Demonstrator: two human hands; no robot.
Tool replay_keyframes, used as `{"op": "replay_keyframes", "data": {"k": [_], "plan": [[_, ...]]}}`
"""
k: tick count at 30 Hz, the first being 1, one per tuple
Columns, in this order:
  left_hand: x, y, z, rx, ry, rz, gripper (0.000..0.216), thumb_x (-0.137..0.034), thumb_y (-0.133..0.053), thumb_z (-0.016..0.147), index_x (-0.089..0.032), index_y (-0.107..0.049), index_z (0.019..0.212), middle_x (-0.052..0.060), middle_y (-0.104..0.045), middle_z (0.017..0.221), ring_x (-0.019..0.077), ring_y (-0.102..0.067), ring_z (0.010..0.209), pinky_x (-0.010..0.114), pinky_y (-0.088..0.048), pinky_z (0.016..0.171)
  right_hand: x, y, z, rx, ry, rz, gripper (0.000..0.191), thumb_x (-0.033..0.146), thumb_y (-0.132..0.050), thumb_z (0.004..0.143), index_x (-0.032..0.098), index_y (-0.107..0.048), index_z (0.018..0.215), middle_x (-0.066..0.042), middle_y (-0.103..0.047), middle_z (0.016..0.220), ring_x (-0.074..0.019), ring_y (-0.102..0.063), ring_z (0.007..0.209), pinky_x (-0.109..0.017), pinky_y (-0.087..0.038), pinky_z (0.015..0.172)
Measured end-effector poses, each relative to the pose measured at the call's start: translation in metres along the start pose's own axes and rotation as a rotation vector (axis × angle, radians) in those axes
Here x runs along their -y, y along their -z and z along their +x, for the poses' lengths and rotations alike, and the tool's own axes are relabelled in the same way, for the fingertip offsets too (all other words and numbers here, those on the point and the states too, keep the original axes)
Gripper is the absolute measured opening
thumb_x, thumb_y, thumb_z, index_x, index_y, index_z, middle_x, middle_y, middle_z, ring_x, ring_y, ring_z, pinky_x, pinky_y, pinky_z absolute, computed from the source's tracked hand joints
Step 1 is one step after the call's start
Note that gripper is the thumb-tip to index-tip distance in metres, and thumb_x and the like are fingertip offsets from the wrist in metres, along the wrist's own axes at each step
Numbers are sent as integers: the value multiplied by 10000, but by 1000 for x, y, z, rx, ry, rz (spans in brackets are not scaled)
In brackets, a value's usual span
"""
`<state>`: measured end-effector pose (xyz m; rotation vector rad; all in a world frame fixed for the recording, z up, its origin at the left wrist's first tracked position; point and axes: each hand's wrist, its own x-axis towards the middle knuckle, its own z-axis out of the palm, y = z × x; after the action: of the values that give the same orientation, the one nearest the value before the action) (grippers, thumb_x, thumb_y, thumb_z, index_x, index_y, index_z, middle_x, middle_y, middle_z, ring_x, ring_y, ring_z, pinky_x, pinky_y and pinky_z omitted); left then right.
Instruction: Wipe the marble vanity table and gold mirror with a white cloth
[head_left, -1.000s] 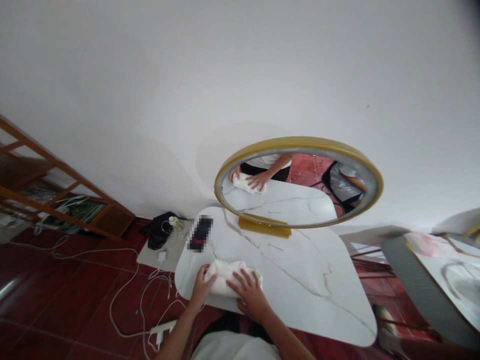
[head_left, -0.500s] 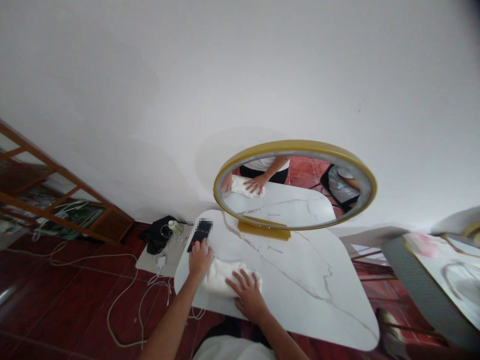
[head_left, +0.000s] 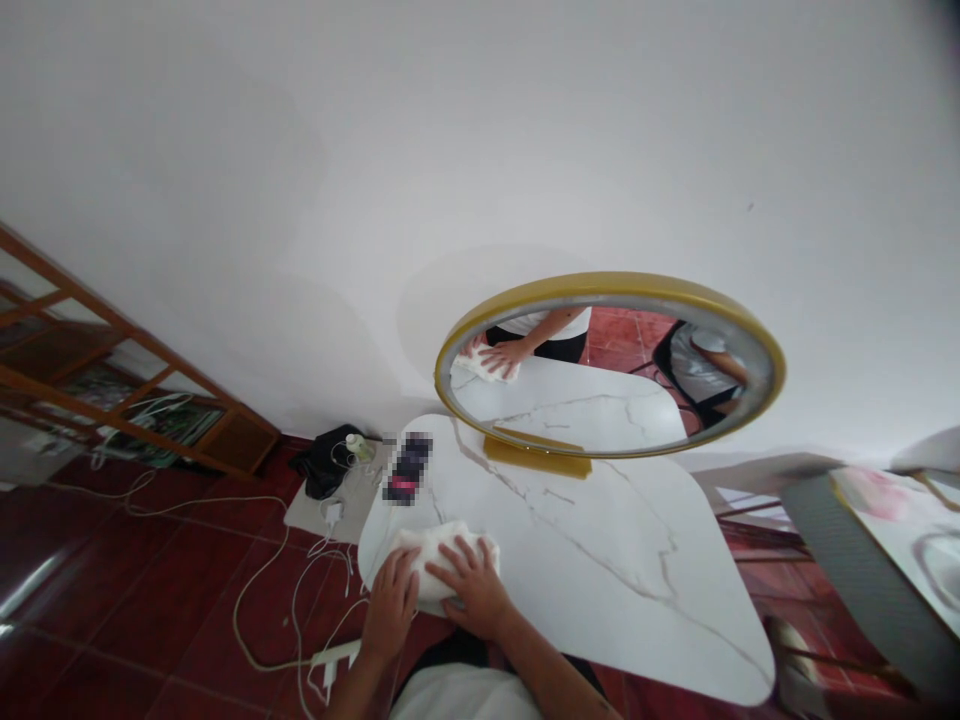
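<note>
Both your hands lie flat on the white cloth [head_left: 439, 560] at the near left corner of the tabletop [head_left: 600, 560]. Your left hand [head_left: 390, 605] is spread open, palm down, on the cloth's near left part, with the fingers pointing away from you. Your right hand [head_left: 469, 590] is spread open too, pressing on the cloth's near right part, just beside the left one. Neither hand grips the cloth; they rest on top of it. The cloth is bunched into a soft heap and reaches close to the tabletop's left edge.

Further along that left edge, near the far left corner, lies a dark phone [head_left: 407, 468], apart from the cloth. An oval mirror [head_left: 611, 365] with a gold frame stands at the far edge on a gold base and shows your hands on the cloth. On the red tiled floor [head_left: 112, 600] left of the tabletop run white cables [head_left: 259, 600].
</note>
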<state>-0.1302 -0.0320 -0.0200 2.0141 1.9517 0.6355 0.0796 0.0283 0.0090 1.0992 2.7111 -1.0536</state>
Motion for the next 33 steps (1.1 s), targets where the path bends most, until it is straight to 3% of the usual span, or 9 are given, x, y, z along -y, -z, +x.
{"op": "replay_keyframes", "data": {"k": [7,11,16,21,25,33], "plan": [[-9,-8,8,99,-8,-114,401,-305,-319,921,-237,-439,1298,74,-461,1296,222,-382,1250,457,-339,1054,-12,7,-25,-28,-7,-25,537,509,-358,893,483,-131,1379,82,-139,1505,-265,-97,1369,-583,-55,1058],[-41,-13,17,276,-151,-220,437,-319,-337,920,-259,-371,1351,77,-425,1336,221,-349,1268,440,-317,1067,-37,5,-74,-69,-78,-92,559,451,-380,894,457,-125,1391,74,-145,1503,-255,-133,1364,-534,-129,1067],[-89,-18,33,512,-346,-310,523,-382,-425,880,-297,-304,1382,61,-412,1349,236,-344,1256,434,-291,1073,-64,-6,-134,-91,-213,-115,560,412,-399,879,447,-171,1389,59,-183,1495,-271,-163,1358,-528,-123,1071],[-107,-24,46,550,-354,-269,500,-400,-527,802,-272,-433,1276,61,-477,1252,246,-399,1179,422,-305,1048,-70,-9,-142,-64,-287,-59,559,416,-420,860,463,-210,1376,62,-190,1494,-289,-146,1358,-559,-107,1057],[-87,-18,44,467,-289,-216,441,-331,-517,794,-272,-468,1228,52,-490,1227,235,-403,1171,401,-316,1038,-60,-2,-114,-40,-236,-38,548,441,-431,859,480,-223,1364,75,-180,1497,-279,-154,1351,-550,-131,1049],[3,18,23,220,-109,-47,442,-254,-465,800,-252,-483,1242,59,-510,1241,240,-436,1188,414,-364,1016,-13,3,-15,16,-36,24,563,482,-471,840,492,-239,1353,83,-198,1491,-280,-173,1337,-524,-102,1054]]}}
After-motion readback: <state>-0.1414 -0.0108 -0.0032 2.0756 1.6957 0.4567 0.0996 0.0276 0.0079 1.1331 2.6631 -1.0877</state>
